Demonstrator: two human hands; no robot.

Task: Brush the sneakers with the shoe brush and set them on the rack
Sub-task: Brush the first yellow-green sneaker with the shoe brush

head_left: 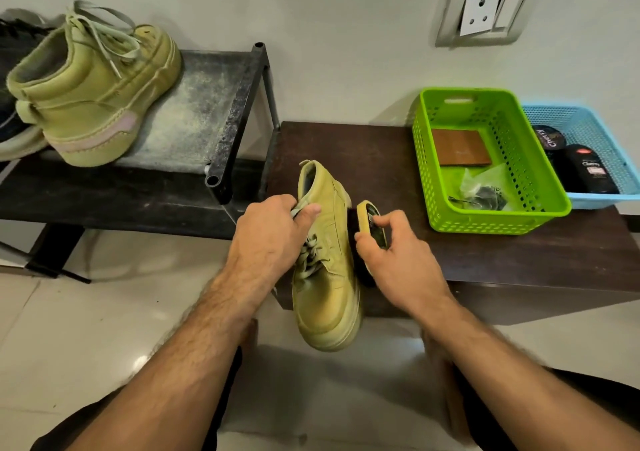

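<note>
An olive-green sneaker [329, 277] is held in the middle of the view, toe toward me, over the front edge of a dark brown low table [381, 153]. My left hand [270, 239] grips it at the laces and collar. My right hand [394, 256] holds a shoe brush [370, 218] with a pale wooden back against the sneaker's right side. The matching sneaker [97, 94] stands on the top shelf of the black metal rack [221, 104] at the left, its heel toward me.
A dark shoe [14, 80] sits behind the racked sneaker. A green basket [491, 222] with a brown block and a plastic bag, and a blue basket [595, 128] with black polish containers, stand on the table's right. A wall socket [485, 7] hangs above. The floor is pale tile.
</note>
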